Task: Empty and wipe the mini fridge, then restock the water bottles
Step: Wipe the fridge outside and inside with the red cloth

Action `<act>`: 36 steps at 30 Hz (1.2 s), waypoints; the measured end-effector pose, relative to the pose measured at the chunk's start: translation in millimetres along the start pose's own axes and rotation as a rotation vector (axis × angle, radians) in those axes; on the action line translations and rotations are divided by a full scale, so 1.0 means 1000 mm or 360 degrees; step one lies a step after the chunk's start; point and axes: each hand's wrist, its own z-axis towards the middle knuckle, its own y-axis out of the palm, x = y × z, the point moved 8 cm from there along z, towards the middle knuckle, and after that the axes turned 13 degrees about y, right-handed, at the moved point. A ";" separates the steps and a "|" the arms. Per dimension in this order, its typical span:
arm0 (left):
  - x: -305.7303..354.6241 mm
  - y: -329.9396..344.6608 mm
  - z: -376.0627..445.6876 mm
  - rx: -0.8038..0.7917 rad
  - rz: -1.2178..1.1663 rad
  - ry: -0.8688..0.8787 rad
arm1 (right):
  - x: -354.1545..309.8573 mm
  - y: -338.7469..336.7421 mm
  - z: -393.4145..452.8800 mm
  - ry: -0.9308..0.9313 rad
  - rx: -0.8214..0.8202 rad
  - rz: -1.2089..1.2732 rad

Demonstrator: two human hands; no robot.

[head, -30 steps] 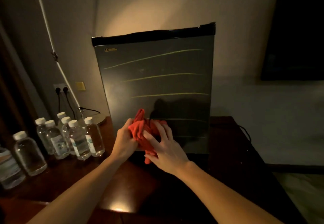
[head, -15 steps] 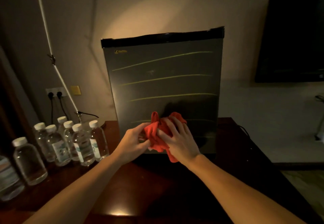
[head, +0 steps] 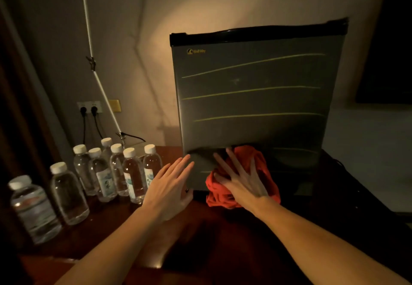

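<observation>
The grey mini fridge (head: 256, 97) stands on the dark wooden table (head: 107, 238) with its door closed. A crumpled red cloth (head: 265, 164) lies against the bottom of the door. My right hand (head: 239, 181) presses flat on the cloth, fingers spread. My left hand (head: 168, 188) is open and empty, its fingertips at the door's lower left corner. Several clear water bottles with white caps (head: 131, 173) stand grouped left of the fridge, and two more bottles (head: 66, 195) stand nearer the table's left edge.
A white lamp pole (head: 98, 77) leans up the wall behind the bottles. Two black plugs sit in a wall socket (head: 89, 108). A dark screen (head: 388, 46) hangs on the wall at the right. A black cable (head: 341, 164) trails right of the fridge.
My left hand has let go of the cloth and opened beside it. My right hand has flattened the cloth against the lower door. The view has shifted left.
</observation>
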 end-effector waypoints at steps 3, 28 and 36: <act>-0.004 0.009 0.008 0.0020 -0.0023 -0.0011 | -0.003 -0.019 0.019 -0.0161 0.0218 -0.0057; -0.014 0.027 0.019 0.0152 -0.0065 -0.0074 | -0.021 -0.039 0.051 -0.0215 0.0613 0.0012; -0.017 0.024 0.011 0.0157 -0.0100 -0.0116 | -0.025 -0.027 0.046 -0.0107 0.0683 0.0009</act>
